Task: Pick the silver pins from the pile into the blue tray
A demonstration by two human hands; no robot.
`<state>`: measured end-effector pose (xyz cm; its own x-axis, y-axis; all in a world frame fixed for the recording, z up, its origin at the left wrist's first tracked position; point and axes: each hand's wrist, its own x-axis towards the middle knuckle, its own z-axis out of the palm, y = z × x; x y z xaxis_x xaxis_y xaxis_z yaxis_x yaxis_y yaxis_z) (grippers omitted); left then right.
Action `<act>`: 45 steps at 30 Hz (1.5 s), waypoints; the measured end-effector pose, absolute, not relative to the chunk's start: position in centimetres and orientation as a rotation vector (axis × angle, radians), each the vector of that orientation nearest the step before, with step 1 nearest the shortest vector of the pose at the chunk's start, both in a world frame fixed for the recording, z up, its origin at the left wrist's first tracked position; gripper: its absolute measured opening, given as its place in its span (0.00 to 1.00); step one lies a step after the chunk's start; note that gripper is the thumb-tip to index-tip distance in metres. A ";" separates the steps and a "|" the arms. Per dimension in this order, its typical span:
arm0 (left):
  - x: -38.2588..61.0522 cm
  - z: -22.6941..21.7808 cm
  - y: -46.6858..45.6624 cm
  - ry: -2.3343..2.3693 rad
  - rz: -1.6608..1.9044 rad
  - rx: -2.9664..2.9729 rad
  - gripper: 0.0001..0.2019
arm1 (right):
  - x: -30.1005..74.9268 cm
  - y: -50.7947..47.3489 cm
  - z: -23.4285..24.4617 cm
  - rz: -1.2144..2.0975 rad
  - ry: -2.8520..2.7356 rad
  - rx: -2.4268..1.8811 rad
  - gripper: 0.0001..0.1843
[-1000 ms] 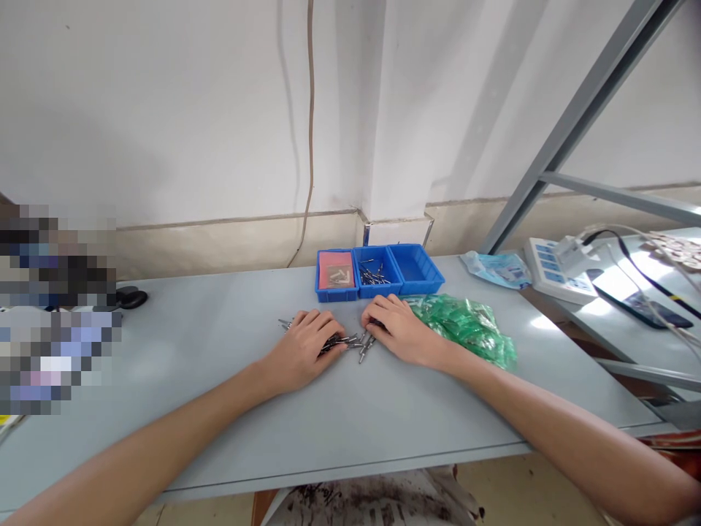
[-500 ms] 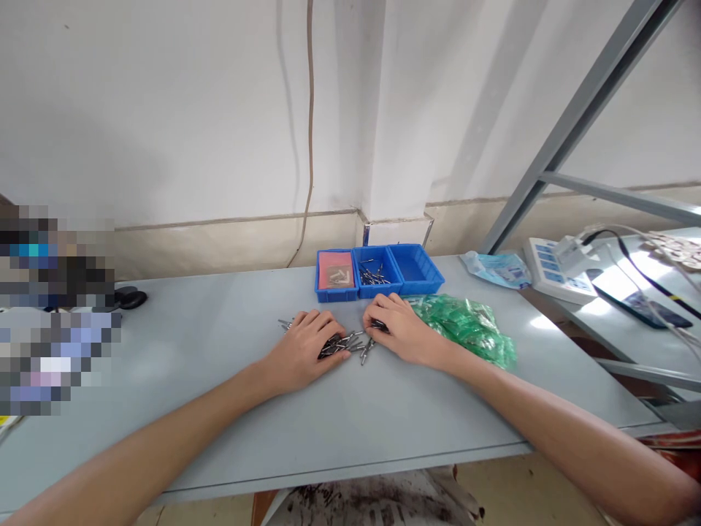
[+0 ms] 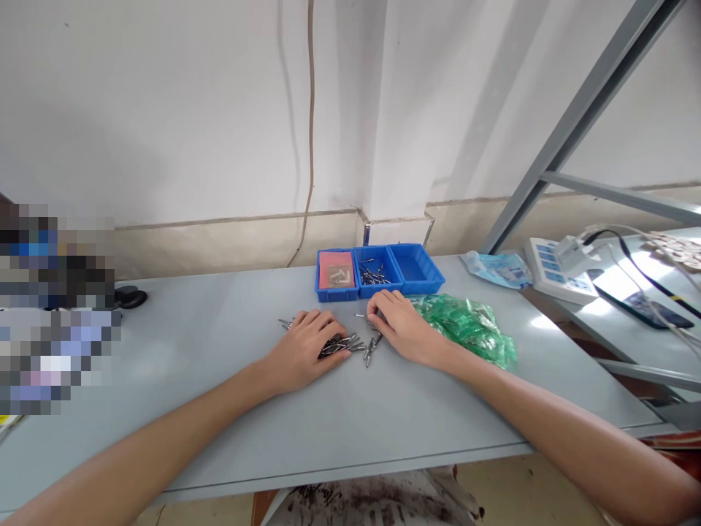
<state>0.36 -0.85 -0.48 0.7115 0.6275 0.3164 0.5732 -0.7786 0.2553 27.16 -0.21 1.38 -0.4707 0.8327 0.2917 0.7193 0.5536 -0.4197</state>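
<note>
Pile of small metal pins (image 3: 344,343) on counter (image 3: 219,380), just in front of the blue trays (image 3: 377,272). Left hand (image 3: 303,351) palm-down over the pile, fingers curled together. Right hand (image 3: 404,330) beside it, fingers bent onto loose pins; a pinch by either, cannot tell. Pins likely light, stiff, slick, apt to roll; best pinched mid-shaft. Part of pile hidden under left palm.
</note>
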 end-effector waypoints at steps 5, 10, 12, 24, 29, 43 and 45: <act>0.3 -0.4 -0.9 0.975 0.592 2.777 0.12 | 27.1 -0.1 1.6 0.376 -2.283 -1.258 0.10; 0.3 -0.4 -0.8 0.975 0.595 2.778 0.11 | 27.1 0.1 1.5 0.389 -2.209 -1.271 0.11; 0.3 -0.4 -0.8 0.975 0.592 2.778 0.11 | 27.1 0.1 1.6 0.387 -2.189 -1.272 0.12; 0.4 -0.3 -0.8 0.965 0.600 2.771 0.11 | 26.9 0.1 2.0 0.353 -2.148 -1.234 0.13; 0.4 -0.3 -0.9 0.965 0.581 2.772 0.11 | 27.0 0.2 1.9 0.364 -2.134 -1.236 0.14; 0.4 -0.3 -0.8 0.961 0.579 2.765 0.11 | 26.9 -0.1 2.3 0.412 -2.043 -1.269 0.09; 0.4 -0.3 -0.8 0.963 0.582 2.765 0.11 | 26.9 -0.1 2.4 0.419 -2.038 -1.266 0.08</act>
